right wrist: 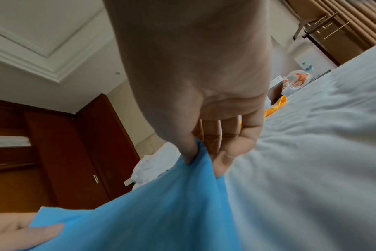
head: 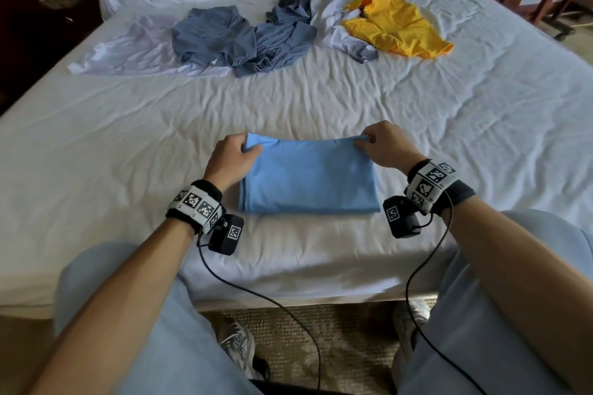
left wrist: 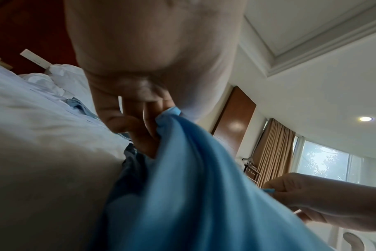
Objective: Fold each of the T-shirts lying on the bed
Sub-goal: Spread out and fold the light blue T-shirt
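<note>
White bed sheet [head: 321,99] fills the frame; low center lies the blue T-shirt [head: 308,176], folded to a rectangle. My left hand [head: 232,159] and right hand [head: 386,144] each pinch a far corner. Next I'd judge: release, then reach for the pile of shirts [head: 256,35] at upper center.

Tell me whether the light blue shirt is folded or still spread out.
Folded. The blue shirt lies as a compact layered rectangle near the bed's edge; the left hand and right hand pinch its far corners.
</note>
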The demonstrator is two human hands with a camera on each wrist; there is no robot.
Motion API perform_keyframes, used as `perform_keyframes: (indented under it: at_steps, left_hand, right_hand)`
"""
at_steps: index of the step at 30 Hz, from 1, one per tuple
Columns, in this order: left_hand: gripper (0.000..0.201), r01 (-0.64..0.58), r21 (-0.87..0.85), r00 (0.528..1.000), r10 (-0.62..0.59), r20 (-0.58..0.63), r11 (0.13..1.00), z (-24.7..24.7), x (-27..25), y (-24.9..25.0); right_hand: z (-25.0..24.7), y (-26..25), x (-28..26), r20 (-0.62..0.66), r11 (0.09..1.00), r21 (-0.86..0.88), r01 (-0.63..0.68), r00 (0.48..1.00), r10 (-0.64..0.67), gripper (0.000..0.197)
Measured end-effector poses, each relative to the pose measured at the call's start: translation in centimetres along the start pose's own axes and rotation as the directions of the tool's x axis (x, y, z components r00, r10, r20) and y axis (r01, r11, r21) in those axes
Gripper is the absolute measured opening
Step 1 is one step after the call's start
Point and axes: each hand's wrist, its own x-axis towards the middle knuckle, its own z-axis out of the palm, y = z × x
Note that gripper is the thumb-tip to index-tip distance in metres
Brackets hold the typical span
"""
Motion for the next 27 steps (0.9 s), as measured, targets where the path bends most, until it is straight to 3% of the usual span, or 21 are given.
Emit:
perform_keyframes:
  at_steps: [6, 9, 10, 12, 14, 16, 18, 20, 23, 27]
  left_hand:
    - [0.045, 0.013, 0.111, 0.996, -0.022, 0.084, 0.994, 0.5, 1.4, -0.9]
    - [0.034, 0.0, 0.145, 1.0, -0.003, 0.025, 0.989, 0.6, 1.3, -0.5]
    - [0.032, -0.032, 0.182, 0.999, 0.035, -0.016, 0.983, 0.6, 1.2, -0.4]
    - [0.048, -0.188, 0.296, 0.977, 0.21, -0.044, 0.937, 0.4, 0.6, 0.2]
    - [0.055, -0.377, 0.349, 0.921, 0.387, 0.043, 0.858, 0.7, -0.4, 1.1]
    - [0.06, -0.461, 0.301, 0.887, 0.434, 0.156, 0.835, 1.5, -1.8, 1.8]
    - [0.063, -0.481, 0.289, 0.873, 0.421, 0.247, 0.828, 2.7, -2.9, 1.6]
    - [0.072, -0.494, 0.355, 0.859, 0.381, 0.342, 0.794, 3.6, -3.4, 0.8]
    - [0.081, -0.457, 0.453, 0.853, 0.232, 0.468, 0.766, 3.9, -2.9, -0.3]
    - [0.084, -0.468, 0.53, 0.836, 0.16, 0.524, 0.707, 4.1, -2.8, -0.5]
  right_hand:
    - [1.7, 0.6, 1.0, 0.005, 0.999, 0.006, -0.054, 0.999, 0.054, 0.008]
    - [1.9, 0.3, 1.0, -0.052, 0.999, 0.029, -0.038, 0.998, 0.04, 0.024]
    - [1.9, 0.0, 0.9, -0.081, 1.0, 0.013, -0.006, 0.997, 0.008, 0.031]
    - [2.0, -0.9, 0.4, -0.099, 0.994, -0.05, 0.093, 0.99, -0.098, 0.039]
    - [2.4, -1.9, -0.4, -0.04, 0.974, -0.074, 0.213, 0.975, -0.217, 0.045]
    - [3.2, -2.8, -1.4, 0.068, 0.951, -0.064, 0.303, 0.952, -0.299, 0.059]
    - [4.1, -3.0, -2.2, 0.238, 0.944, -0.085, 0.318, 0.927, -0.291, 0.078]
    - [4.9, -2.6, -2.3, 0.385, 0.937, -0.2, 0.285, 0.903, -0.192, 0.087]
    - [5.9, -1.9, -2.1, 0.394, 0.918, -0.292, 0.268, 0.908, -0.14, 0.089]
    - [6.6, -1.8, -2.1, 0.388, 0.906, -0.337, 0.255, 0.915, -0.113, 0.089]
